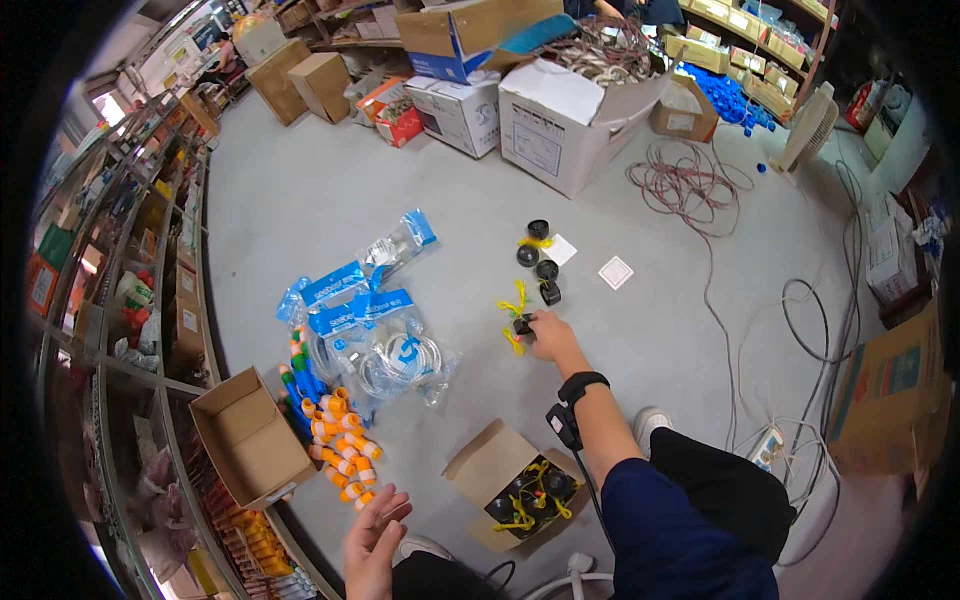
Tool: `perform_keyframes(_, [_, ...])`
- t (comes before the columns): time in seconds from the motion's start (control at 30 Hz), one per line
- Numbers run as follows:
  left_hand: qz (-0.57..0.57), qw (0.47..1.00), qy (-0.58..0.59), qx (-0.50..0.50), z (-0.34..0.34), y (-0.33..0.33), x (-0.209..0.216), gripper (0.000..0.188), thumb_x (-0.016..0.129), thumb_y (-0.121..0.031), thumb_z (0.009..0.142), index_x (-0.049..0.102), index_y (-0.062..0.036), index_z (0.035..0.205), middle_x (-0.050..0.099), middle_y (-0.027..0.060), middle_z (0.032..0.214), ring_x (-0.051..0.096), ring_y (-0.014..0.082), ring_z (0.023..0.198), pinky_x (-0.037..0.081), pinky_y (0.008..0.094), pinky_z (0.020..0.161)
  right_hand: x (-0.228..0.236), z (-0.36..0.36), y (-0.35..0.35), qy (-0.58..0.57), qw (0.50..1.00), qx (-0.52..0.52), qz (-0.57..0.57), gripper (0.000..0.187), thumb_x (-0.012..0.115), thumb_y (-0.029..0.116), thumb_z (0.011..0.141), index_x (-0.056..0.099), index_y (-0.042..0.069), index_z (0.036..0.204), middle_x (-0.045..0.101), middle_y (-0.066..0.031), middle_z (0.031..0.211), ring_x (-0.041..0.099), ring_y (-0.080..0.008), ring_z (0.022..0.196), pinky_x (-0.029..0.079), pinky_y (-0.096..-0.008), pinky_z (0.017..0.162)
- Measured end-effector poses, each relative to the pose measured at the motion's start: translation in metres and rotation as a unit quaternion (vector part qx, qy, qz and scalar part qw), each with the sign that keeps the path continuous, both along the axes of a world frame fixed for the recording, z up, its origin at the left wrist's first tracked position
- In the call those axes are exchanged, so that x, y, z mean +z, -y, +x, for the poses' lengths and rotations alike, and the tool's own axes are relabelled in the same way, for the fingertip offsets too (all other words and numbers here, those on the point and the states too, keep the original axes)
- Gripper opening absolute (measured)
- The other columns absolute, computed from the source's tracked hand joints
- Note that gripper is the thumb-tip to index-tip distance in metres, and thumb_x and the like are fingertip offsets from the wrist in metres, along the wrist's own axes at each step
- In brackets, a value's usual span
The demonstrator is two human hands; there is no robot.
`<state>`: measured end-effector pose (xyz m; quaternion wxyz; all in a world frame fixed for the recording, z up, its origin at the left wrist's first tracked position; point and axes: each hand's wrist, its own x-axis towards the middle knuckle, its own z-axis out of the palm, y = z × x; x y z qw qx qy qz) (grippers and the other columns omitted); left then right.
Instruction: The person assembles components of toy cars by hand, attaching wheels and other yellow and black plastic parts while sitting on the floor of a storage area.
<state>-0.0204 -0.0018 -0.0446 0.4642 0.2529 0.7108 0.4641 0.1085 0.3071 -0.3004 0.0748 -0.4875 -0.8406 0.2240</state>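
Note:
My right hand (550,338) reaches forward to the floor, its fingers closed on a small black piece (522,325) with a yellow cord; its exact kind is hard to make out. Beyond it stand several similar black round pieces (528,256), some with yellow cords, in a loose row. Between my feet an open cardboard box (470,465) holds more black pieces (503,508) with yellow cords. My left hand (375,535) hovers at the lower left, fingers apart, holding nothing, nearest the orange-and-white plastic fittings (350,455).
Bagged hoses (400,355) with blue headers lie left of centre, beside an empty cardboard box (250,440). Shelving (150,330) lines the left. Large cartons (550,130) stand ahead. Cables (700,190), a fan (808,130) and a power strip (767,448) are at right.

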Motion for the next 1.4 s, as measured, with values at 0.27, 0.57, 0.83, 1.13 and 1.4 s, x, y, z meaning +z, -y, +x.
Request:
perform_keyframes(0.27, [0.006,1.0,0.0,0.02,0.002,0.008,0.0,0.033,0.047,-0.02,0.078,0.043,-0.0047,0.107,0.046,0.0049,0.106,0.044,0.0154,0.096,0.035,0.0254,0.077,0.02,-0.01,0.014,0.066,0.996,0.06,0.026,0.027,0.051,0.009,0.059,0.057,0.009,0.084,0.036,-0.0033,0.115,0.04,-0.0208,0.095,0.04,-0.0312,0.072])
perform_keyframes(0.57, [-0.001,1.0,0.009,0.018,0.003,0.003,-0.006,0.03,0.047,-0.017,0.078,0.045,-0.004,0.104,0.047,0.0039,0.105,0.044,0.0149,0.096,0.035,0.0247,0.077,-0.005,-0.037,0.014,0.231,0.948,0.121,0.184,0.02,0.044,0.015,0.071,0.058,0.012,0.085,0.048,-0.0012,0.099,0.037,-0.017,0.097,0.03,-0.0328,0.073])
perform_keyframes(0.83, [0.048,0.999,0.004,-0.005,0.014,-0.005,0.0,0.027,0.047,-0.015,0.077,0.047,-0.0039,0.102,0.049,0.0038,0.1,0.046,0.0135,0.092,0.037,0.0233,0.074,-0.011,-0.031,0.006,0.151,0.989,-0.005,0.011,0.018,0.054,0.017,0.065,0.058,0.01,0.081,0.051,-0.0068,0.087,0.046,-0.0213,0.089,0.04,-0.0328,0.067])
perform_keyframes(1.13, [0.124,0.989,0.03,-0.076,0.023,-0.023,-0.006,0.028,0.047,-0.018,0.077,0.048,-0.0018,0.1,0.048,0.008,0.099,0.047,0.0161,0.089,0.037,0.0255,0.075,0.086,0.028,0.01,0.125,0.983,0.114,-0.071,0.023,0.05,0.008,0.058,0.054,0.008,0.081,0.055,-0.0112,0.076,0.053,-0.0264,0.075,0.043,-0.0338,0.063])
perform_keyframes(1.4, [0.072,0.986,0.104,-0.104,0.045,-0.036,-0.02,0.054,0.034,-0.037,0.081,0.015,-0.0051,0.121,0.044,0.012,0.108,0.045,0.0211,0.095,0.036,0.0297,0.078,0.224,0.022,0.041,-0.112,0.937,0.298,0.146,0.026,0.045,-0.001,0.057,0.047,0.003,0.083,0.051,-0.0128,0.068,0.05,-0.0293,0.069,0.04,-0.035,0.06])
